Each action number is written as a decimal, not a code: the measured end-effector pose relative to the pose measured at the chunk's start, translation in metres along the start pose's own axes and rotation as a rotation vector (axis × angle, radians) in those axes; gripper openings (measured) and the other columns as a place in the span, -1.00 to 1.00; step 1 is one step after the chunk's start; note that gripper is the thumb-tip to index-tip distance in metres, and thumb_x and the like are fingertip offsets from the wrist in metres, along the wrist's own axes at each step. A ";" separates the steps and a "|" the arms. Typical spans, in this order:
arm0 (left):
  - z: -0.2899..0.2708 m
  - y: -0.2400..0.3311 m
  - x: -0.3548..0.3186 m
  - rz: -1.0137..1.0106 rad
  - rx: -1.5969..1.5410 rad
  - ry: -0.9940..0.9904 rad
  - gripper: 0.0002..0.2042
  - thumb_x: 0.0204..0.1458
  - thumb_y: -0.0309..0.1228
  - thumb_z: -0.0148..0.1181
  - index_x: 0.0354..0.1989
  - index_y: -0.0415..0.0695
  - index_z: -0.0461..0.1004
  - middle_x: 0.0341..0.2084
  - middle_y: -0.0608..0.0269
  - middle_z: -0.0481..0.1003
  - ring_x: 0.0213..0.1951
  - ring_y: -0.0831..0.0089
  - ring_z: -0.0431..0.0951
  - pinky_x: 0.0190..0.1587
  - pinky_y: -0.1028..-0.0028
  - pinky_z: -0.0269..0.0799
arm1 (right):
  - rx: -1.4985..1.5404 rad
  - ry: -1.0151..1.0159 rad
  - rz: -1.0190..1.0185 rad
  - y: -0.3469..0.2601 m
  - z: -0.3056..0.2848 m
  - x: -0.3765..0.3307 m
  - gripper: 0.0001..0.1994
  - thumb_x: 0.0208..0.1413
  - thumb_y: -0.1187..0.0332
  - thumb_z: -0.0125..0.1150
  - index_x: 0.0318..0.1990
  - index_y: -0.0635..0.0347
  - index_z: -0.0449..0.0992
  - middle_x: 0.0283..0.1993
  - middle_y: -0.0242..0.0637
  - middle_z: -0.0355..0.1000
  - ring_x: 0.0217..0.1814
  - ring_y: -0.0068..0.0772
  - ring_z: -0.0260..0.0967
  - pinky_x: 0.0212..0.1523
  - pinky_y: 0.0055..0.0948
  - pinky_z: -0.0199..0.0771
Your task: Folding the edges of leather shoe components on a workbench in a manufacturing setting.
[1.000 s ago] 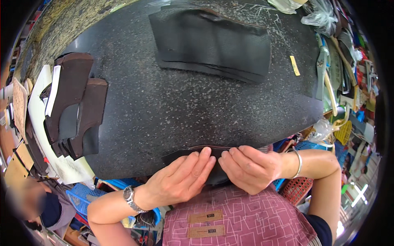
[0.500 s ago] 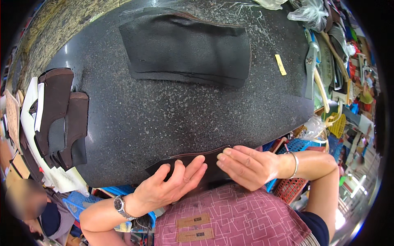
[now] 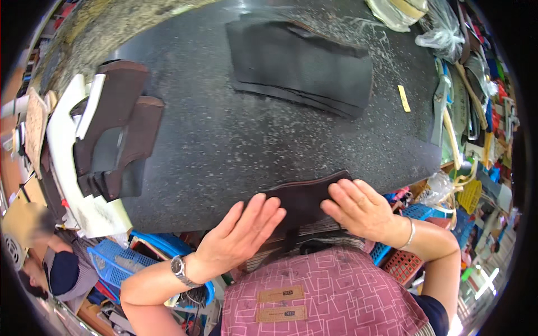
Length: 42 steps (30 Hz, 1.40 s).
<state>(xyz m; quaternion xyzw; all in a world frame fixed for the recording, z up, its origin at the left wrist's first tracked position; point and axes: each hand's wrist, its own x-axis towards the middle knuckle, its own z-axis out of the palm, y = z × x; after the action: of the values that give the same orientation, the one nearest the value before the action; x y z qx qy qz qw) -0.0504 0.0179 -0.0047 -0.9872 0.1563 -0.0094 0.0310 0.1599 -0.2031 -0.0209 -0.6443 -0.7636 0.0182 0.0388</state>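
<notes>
A dark brown leather piece (image 3: 305,203) with a wavy far edge lies at the near edge of the table, partly under my fingers. My left hand (image 3: 241,232) rests on its left end, palm down, fingers stretched and slightly spread. On its right end lies my right hand (image 3: 363,213), its fingers straight and flat. Neither hand grips the leather. Farther back is a stack of black leather pieces (image 3: 302,67), with layered edges showing at its near side.
The dark speckled tabletop (image 3: 224,151) fills the middle. Brown cut pieces (image 3: 120,106) and white pattern pieces (image 3: 63,131) are heaped at left. A yellow strip (image 3: 404,98) lies at right. Blue (image 3: 120,262) and red baskets (image 3: 402,265) stand below the edge. Another person (image 3: 61,274) is at lower left.
My fingers, bent and pinching near the leather's edge before, now lie flatter and straighter, and more of the leather shows between my hands. The whole view has shifted, moving the table things rightward.
</notes>
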 end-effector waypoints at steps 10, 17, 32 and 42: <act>-0.030 -0.134 -0.034 -0.873 0.461 0.628 -0.70 -0.16 -0.42 0.39 -0.19 -0.16 0.58 -0.15 0.15 0.54 -0.12 0.09 0.48 0.06 0.19 0.32 | -0.210 0.529 0.118 0.070 -0.052 0.100 -0.63 -0.13 0.47 0.33 -0.07 0.27 0.56 0.02 -0.02 0.49 0.00 -0.02 0.49 0.05 -0.18 0.50; -0.030 -0.096 -0.024 -0.695 0.064 0.546 -0.82 -0.16 -0.44 0.31 -0.32 -0.12 0.55 -0.27 0.23 0.52 -0.17 0.23 0.49 -0.10 0.26 0.37 | 0.103 0.436 0.293 0.066 -0.041 0.091 -0.55 -0.17 0.41 0.40 -0.03 0.27 0.54 0.14 -0.05 0.41 0.20 0.03 0.35 0.20 -0.08 0.33; -0.003 -0.015 0.016 -0.511 -0.607 0.306 -0.48 -0.46 -0.38 0.51 -0.18 -0.12 0.50 0.19 -0.05 0.24 0.24 -0.10 0.19 0.20 -0.02 0.16 | 0.495 0.375 -0.074 -0.004 -0.004 0.065 -0.62 -0.24 0.40 0.24 -0.14 0.25 0.52 -0.03 -0.17 0.44 -0.02 -0.24 0.43 -0.02 -0.29 0.46; -0.056 -0.026 0.025 -0.324 -0.856 0.311 -0.84 -0.25 -0.53 0.19 -0.46 -0.15 0.37 -0.48 0.20 0.41 -0.60 0.39 0.48 -0.60 0.47 0.40 | 0.997 0.165 0.188 0.004 -0.057 0.071 -0.69 -0.35 0.55 0.26 -0.30 0.22 0.48 -0.35 -0.24 0.44 -0.37 -0.17 0.44 -0.37 -0.27 0.47</act>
<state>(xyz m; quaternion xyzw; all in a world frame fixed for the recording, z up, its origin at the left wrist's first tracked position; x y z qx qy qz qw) -0.0197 0.0316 0.0533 -0.9097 -0.0070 -0.0963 -0.4038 0.1566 -0.1341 0.0383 -0.6127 -0.5951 0.3327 0.3998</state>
